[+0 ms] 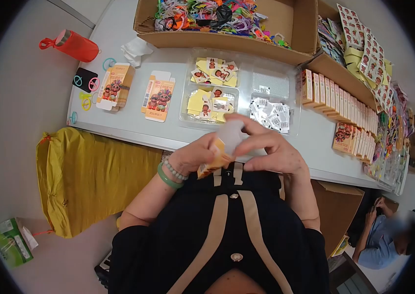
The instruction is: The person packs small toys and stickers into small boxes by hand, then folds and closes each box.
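Observation:
Close in front of my body, my left hand (195, 156) is closed around a small orange printed carton (216, 159), held tilted. A whitish translucent piece (229, 134) stands at the carton's upper end, and blur hides its exact kind. My right hand (271, 149) has its fingers curled about this piece from the right. Beyond the hands, a clear divided plastic tray (244, 90) holds yellow-backed picture cards (207, 105) and small silver-white packets (270, 115). One flattened orange carton (159, 98) lies left of the tray, beside a stack of flat cartons (114, 88).
A cardboard box (227, 40) of colourful strings stands at the back. Rows of filled-out cartons (340, 100) line the right side, near sticker sheets (364, 44). A red bottle (76, 45) lies far left. A yellow sack (95, 181) hangs below. Another person (386, 237) sits lower right.

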